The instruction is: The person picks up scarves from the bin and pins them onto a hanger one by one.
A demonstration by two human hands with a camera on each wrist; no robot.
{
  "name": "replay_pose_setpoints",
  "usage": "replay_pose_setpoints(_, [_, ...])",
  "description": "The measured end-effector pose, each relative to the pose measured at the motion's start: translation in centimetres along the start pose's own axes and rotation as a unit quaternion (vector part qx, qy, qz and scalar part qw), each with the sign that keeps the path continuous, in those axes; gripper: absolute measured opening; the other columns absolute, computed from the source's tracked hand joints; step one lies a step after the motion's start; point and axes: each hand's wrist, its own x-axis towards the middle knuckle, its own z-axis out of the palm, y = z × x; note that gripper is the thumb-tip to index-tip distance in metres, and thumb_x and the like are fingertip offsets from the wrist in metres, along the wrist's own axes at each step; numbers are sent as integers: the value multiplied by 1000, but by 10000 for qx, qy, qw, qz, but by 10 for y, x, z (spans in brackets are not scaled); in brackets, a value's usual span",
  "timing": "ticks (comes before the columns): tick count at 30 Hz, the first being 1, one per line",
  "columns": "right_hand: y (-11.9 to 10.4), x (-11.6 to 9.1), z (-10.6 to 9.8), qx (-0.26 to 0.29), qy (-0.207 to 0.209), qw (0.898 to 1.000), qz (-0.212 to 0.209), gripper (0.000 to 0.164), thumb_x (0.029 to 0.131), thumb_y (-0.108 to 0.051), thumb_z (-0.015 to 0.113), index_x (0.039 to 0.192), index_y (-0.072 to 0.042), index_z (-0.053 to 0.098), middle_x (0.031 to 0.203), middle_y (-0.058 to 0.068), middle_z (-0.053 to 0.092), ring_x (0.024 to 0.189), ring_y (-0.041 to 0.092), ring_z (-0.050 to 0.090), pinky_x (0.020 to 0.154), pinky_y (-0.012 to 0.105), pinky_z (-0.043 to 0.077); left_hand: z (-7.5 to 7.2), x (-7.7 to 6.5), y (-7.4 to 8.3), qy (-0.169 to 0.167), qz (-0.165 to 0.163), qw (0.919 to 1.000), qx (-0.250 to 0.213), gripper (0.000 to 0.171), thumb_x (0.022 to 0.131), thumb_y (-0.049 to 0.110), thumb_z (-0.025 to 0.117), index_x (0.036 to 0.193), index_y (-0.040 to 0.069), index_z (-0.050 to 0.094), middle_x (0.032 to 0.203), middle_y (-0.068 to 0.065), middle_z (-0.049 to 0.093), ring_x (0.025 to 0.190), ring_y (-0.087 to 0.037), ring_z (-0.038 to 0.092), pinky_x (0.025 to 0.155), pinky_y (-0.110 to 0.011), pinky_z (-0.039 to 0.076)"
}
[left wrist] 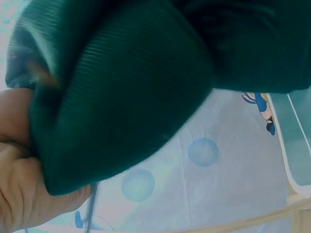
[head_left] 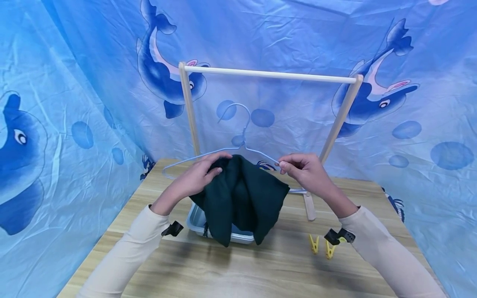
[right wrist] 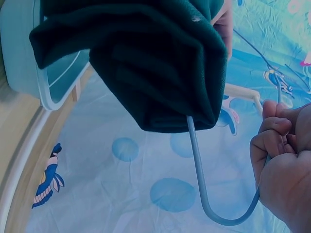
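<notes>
Dark-green fabric point(head_left: 240, 194) is pinched by the left hand point(head_left: 197, 174), a light-blue wire hanger point(head_left: 244, 138) by the right hand point(head_left: 304, 171); level it for even folds.

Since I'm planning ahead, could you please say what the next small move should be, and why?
Probably the left hand should spread the dark green cloth along the lower bar of the blue hanger: it hangs bunched, while the right hand pinches the hanger's shoulder.
</notes>
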Motion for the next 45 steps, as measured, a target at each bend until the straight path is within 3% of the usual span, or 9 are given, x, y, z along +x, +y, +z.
replay_pose_setpoints(5, [-1, -1, 2, 8, -12, 10000, 74, 15, 100, 2, 61, 100, 2, 76, 78, 8, 67, 51, 13, 40, 47, 28, 35, 0, 0, -8, -117, -868, 9961, 78, 42, 108, 30, 54, 147, 14, 50, 144, -15, 56, 130, -32, 55, 106, -52, 43])
replay_pose_setpoints(9, [-2, -2, 2, -18, 47, 9998, 202, 15, 100, 2, 61, 102, 5, 75, 80, 9, 69, 52, 13, 43, 47, 27, 36, 0, -2, -10, -99, -1937, 9809, 114, 55, 102, 55, 55, 138, 14, 52, 121, -14, 64, 104, -30, 63, 93, -48, 48])
replay_pose_setpoints(12, [-1, -3, 1, -38, 84, 9996, 279, 15, 101, 2, 60, 104, 8, 74, 81, 10, 69, 53, 13, 44, 47, 27, 36, -1, -4, -9, -89, -2234, 9742, 290, 60, 98, 63, 55, 130, 12, 55, 104, -9, 67, 90, -25, 62, 85, -42, 47])
replay_pose_setpoints(16, [0, -3, 0, -54, 109, 9994, 315, 16, 101, 1, 60, 104, 7, 74, 81, 10, 69, 52, 12, 42, 47, 28, 35, 0, -7, -7, 88, -2095, 9756, 651, 55, 97, 64, 54, 115, 12, 55, 84, -2, 62, 78, -21, 59, 75, -37, 45])
replay_pose_setpoints(22, [0, -3, -1, -54, 133, 9995, 292, 16, 101, 1, 60, 104, 5, 75, 80, 11, 69, 53, 12, 44, 48, 27, 36, 2, -11, -4, 588, -1490, 9849, 664, 42, 100, 53, 59, 90, 14, 49, 70, -1, 36, 60, -21, 39, 61, -35, 30])
replay_pose_setpoints(28, [0, -3, -2, -35, 197, 9990, 396, 16, 101, 1, 60, 104, 7, 74, 78, 17, 68, 50, 12, 40, 46, 28, 34, 1, -15, -7, 679, -1357, 9884, 94, 36, 99, 50, 63, 87, 17, 63, 81, -2, 57, 70, -19, 56, 67, -35, 45])
replay_pose_setpoints(34, [0, -3, -4, -62, 202, 9988, 450, 16, 101, 0, 60, 104, 5, 75, 78, 13, 69, 50, 12, 41, 46, 28, 34, -6, -22, -10, 183, -1142, 9931, -191, 26, 100, 34, 63, 111, 12, 71, 109, -5, 69, 88, -19, 63, 82, -38, 51])
replay_pose_setpoints(40, [1, -3, -4, -60, 194, 9988, 448, 15, 101, 0, 61, 103, 5, 75, 78, 10, 69, 51, 13, 42, 46, 28, 35, -12, -32, -11, -598, -692, 9958, -74, 60, 88, 18, 62, 147, 9, 50, 140, -12, 56, 109, -28, 57, 93, -44, 48])
replay_pose_setpoints(45, [1, -3, -4, -46, 190, 9987, 472, 16, 101, 0, 60, 103, 5, 75, 78, 11, 69, 51, 12, 42, 47, 27, 35, -11, -33, -16, -571, -456, 9970, -241, 66, 90, 4, 60, 152, 9, 41, 146, -14, 50, 112, -29, 56, 94, -46, 48])
